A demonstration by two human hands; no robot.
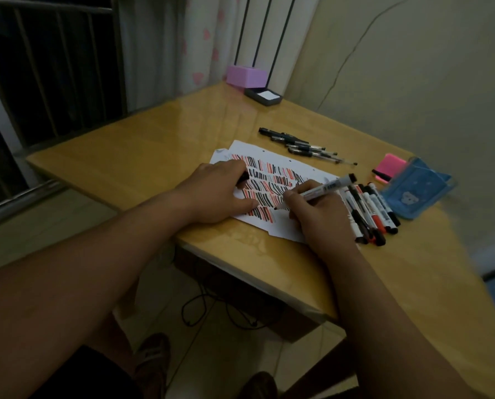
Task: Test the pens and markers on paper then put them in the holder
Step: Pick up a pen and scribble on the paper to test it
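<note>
Right hand [312, 211] is down on the paper [286, 232], fingers wrapped tight around a white-barrelled marker [331, 186]. Its dark tip touches the sheet at the end of the lowest row of strokes, and its black back end tilts up and away to the right. The left hand [217, 194] lies across the left half of the sheet, palm down, and pinches a small black cap [244, 177] at its fingertips, while the lower fingers lie flat on the page. The paper sits near the front edge of the yellow wooden table [142, 159] and is packed with short slanted red and black lines, row upon row. Just right of the writing hand there is a loose bundle of markers [370, 211], white barrels with red and black caps, lying side by side and partly overlapping the sheet's right edge. Beyond the sheet's far edge lies a cluster of slim black pens [303, 145], flat on the table and fanned out. To the far right a blue pouch [419, 194] lies against a pink pad of sticky notes [390, 165]. Back in the corner stands a pink box [246, 76], with a dark tray [250, 95] holding a white slip right in front of it.
</note>
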